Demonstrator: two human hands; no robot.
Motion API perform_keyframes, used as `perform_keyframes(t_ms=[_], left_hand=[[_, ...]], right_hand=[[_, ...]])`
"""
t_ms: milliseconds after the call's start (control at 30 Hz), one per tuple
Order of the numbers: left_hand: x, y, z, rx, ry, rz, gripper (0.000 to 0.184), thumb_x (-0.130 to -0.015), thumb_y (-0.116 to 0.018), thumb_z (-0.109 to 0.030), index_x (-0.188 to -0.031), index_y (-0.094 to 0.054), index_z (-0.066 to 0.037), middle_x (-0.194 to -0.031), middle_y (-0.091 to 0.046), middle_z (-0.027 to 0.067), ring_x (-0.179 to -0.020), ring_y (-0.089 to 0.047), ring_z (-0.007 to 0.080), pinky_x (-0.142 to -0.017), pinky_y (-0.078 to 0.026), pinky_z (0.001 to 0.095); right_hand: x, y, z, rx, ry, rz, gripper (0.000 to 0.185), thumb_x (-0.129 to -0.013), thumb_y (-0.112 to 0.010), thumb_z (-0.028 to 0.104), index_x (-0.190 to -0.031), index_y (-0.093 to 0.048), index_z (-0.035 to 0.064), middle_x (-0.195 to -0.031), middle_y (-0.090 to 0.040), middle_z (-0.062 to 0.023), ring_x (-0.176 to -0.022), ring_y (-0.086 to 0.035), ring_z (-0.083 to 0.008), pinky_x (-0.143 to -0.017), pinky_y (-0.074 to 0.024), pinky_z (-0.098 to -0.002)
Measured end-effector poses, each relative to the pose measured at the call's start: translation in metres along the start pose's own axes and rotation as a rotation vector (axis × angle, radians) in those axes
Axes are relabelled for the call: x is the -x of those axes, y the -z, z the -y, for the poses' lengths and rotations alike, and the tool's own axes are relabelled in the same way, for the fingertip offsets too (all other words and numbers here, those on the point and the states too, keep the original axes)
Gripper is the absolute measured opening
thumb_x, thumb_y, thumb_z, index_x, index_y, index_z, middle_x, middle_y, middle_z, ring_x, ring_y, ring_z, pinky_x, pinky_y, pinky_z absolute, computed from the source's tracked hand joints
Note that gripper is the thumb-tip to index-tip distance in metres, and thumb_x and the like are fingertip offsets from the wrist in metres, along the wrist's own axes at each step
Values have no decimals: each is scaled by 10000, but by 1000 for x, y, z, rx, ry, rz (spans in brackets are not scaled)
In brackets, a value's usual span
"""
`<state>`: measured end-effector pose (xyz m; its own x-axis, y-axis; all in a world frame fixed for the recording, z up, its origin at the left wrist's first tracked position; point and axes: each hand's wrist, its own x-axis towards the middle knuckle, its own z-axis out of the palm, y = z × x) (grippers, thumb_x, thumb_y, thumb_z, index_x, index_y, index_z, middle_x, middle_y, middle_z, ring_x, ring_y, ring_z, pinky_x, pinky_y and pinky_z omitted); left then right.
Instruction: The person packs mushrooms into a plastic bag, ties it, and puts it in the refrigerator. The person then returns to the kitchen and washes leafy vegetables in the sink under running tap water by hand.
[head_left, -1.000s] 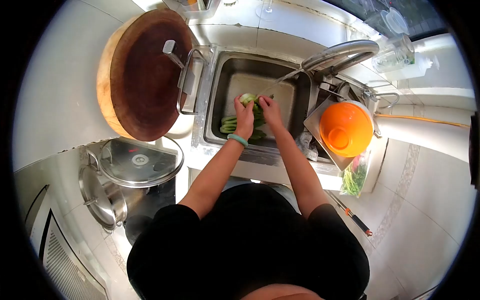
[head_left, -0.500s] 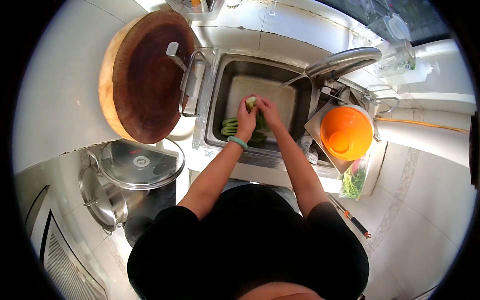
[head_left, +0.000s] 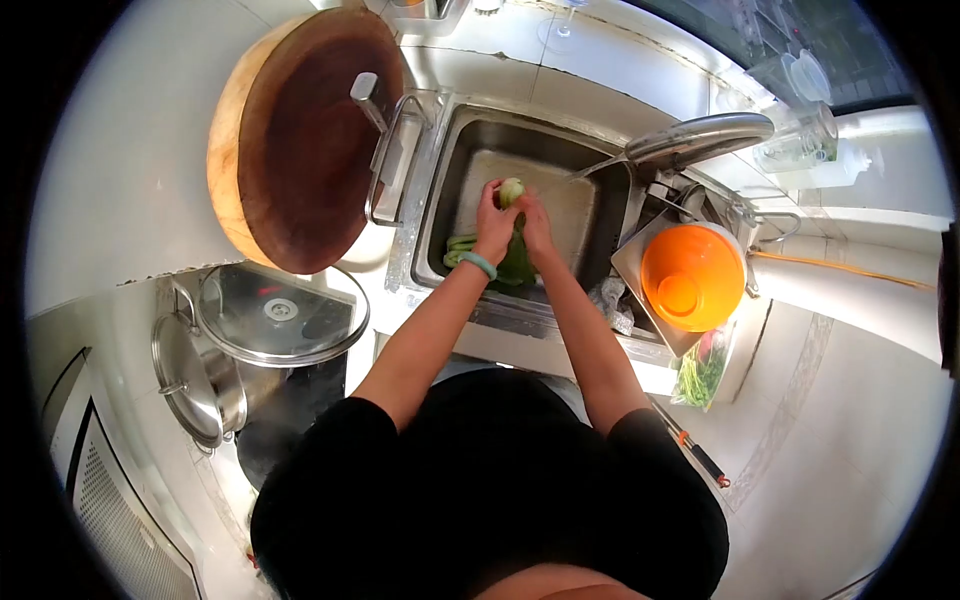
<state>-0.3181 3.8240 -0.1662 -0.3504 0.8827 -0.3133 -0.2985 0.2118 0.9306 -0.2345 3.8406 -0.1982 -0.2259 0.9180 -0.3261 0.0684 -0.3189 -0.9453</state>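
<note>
Over the steel sink, my left hand is closed round a leafy green vegetable, its pale base pointing away from me and dark leaves hanging below. My right hand is against the same vegetable from the right, fingers bent and pressed to it. More green stalks lie in the sink beside my left wrist, which wears a pale green bangle. Water runs in a thin stream from the faucet beyond my hands.
A thick round wooden board leans left of the sink. An orange bowl stands at the right, with bagged greens below it. A glass lid and steel pot are at lower left.
The vegetable has turned in my hands, and its pale base now stands clear above my fingers. The whole view has shifted a little.
</note>
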Motion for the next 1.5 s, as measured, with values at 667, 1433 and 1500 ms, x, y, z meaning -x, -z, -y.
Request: perform_keyframes(t_ms=[667,1433,1500], left_hand=[[3,-3,0,-646,-23,-71,302,-876,-483,-212,-816,-645,35,-752,-623,210,-668,-604,306,-601,-443,432],[10,12,18,414,287,47,295,-942,-433,-264,-1178,-464,-90,-1067,-521,32,-918,-521,154,-786,-447,338],[8,14,21,455,295,-3,308,-921,-486,-233,-1197,-462,-98,-1049,-526,23,-917,-518,146,-787,-441,322]], right_hand=[[-1,21,-7,294,310,36,420,-928,-379,181,-1324,-345,42,-1177,-487,-195,-995,-498,-298,-840,-425,-381],[16,11,23,152,173,-13,354,-839,-566,127,-1192,-556,110,-1128,-523,-114,-1056,-500,-283,-862,-416,-370],[17,16,26,334,213,44,437,-793,-614,117,-1214,-514,57,-1099,-529,-110,-1022,-515,-255,-870,-398,-300]])
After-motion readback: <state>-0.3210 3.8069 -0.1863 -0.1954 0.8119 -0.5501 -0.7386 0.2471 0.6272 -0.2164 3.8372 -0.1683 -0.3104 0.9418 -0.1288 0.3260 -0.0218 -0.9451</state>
